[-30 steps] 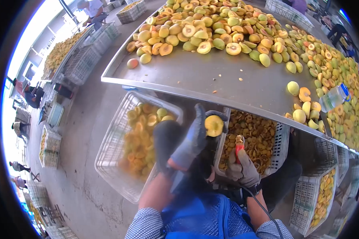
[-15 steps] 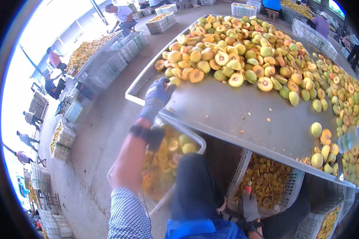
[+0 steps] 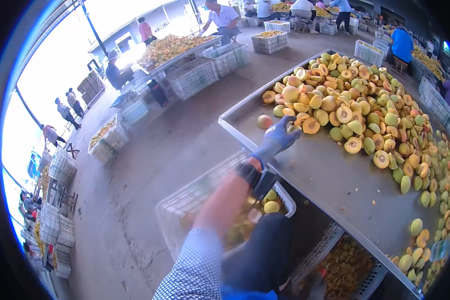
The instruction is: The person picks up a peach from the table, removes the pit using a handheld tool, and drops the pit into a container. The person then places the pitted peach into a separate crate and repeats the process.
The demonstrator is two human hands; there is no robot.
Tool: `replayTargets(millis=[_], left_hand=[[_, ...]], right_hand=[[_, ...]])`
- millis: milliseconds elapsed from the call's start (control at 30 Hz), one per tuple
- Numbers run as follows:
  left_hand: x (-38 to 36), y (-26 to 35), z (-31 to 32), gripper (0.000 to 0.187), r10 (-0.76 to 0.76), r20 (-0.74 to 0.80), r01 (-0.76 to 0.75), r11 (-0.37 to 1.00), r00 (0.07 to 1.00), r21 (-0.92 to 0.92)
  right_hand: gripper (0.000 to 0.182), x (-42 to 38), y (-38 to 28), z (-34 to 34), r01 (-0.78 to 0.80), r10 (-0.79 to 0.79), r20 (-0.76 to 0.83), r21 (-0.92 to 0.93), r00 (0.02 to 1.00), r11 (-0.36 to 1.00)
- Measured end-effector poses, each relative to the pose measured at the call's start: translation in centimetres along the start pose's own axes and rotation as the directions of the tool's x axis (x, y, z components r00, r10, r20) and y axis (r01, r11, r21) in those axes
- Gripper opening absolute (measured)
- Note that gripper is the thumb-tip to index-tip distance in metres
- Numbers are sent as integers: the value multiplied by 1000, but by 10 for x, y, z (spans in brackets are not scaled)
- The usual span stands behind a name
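Observation:
My left hand (image 3: pixel 281 137), in a grey-blue glove, reaches over the left corner of a metal-topped table (image 3: pixel 325 175). Its fingers are apart and hold nothing, close to the front edge of a heap of halved, peach-like fruit (image 3: pixel 342 115). A reddish fruit (image 3: pixel 265 121) lies just beyond the knuckles. Under my forearm stands a white crate (image 3: pixel 180 207) with fruit in it. Low in the view, dim and blurred, my gloved right hand (image 3: pixel 312 287) is over a crate of brown-yellow pieces (image 3: pixel 346 267), with a small red tool (image 3: pixel 321 271) in it.
A clear plastic bottle (image 3: pixel 442 246) stands by more fruit at the right. My knee (image 3: pixel 265 245) is under the table edge. White crates (image 3: pixel 110 140) line the concrete floor at the left. Another fruit-laden table (image 3: pixel 172 49) and several people, one in blue (image 3: pixel 401 45), are farther back.
The view has swung left, so the table appears farther right. My left hand has spread its fingers at the heap's edge, and a reddish fruit now lies apart beside it. My right hand sits lower in view.

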State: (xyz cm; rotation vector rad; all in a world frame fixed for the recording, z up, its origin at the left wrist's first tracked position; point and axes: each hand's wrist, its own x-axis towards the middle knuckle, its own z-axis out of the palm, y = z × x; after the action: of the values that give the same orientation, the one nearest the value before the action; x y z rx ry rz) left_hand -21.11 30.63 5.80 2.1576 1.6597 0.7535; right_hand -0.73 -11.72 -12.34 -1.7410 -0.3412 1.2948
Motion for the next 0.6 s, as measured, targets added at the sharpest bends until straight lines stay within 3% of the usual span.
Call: replayTargets(millis=[33,67,133,167,200,233,267,300,367,400,467,500,567,600], left_hand=[[-15,7,-6,50,-38,133,95,885,990,-455],[-33,17,-11,46,-3,273,226,568,962,-791],[-79,37,-16,42,122,195,141,356,973,-924],[-97,43,-10,45,186,238,197,213,953,-957],[-115,53,-2,47,251,174,118,223,952,-968],[-137,65,6,47,251,148,77,273,957,-959],[-156,81,7,48,253,110,23,326,961,-945],[-184,101,31,48,304,183,92,290,935,-953],[-206,110,46,51,87,363,351,126,928,-928],[-216,113,50,51,100,383,370,127,918,-920],[-228,121,58,55,185,403,385,123,896,-914],[-233,122,60,53,153,541,537,70,827,-841],[-248,140,55,51,120,571,572,30,812,-819],[-245,148,53,48,86,587,590,-13,805,-807]], right_hand=[[29,-3,-5,1,16,-16,4,-12,1000,1000],[30,-9,-8,-1,39,-39,8,-23,999,999],[34,-27,-27,4,69,-70,-9,-70,998,995],[34,-37,-28,-2,230,-214,134,-117,968,966],[34,-36,-39,-2,391,-342,276,-144,898,909],[36,-41,-47,1,310,-280,237,-101,930,945],[37,-49,-75,14,378,-347,259,-78,901,923],[38,-70,-92,10,432,-406,246,-63,880,900],[37,-87,-117,11,421,-409,244,3,879,907],[37,-93,-123,10,411,-402,222,6,889,912],[31,-97,-135,6,224,-293,349,226,890,948],[31,-94,-140,8,225,-295,335,231,895,947],[25,-90,-145,15,278,-276,228,23,934,960],[25,-81,-149,21,284,-284,217,28,934,958]])
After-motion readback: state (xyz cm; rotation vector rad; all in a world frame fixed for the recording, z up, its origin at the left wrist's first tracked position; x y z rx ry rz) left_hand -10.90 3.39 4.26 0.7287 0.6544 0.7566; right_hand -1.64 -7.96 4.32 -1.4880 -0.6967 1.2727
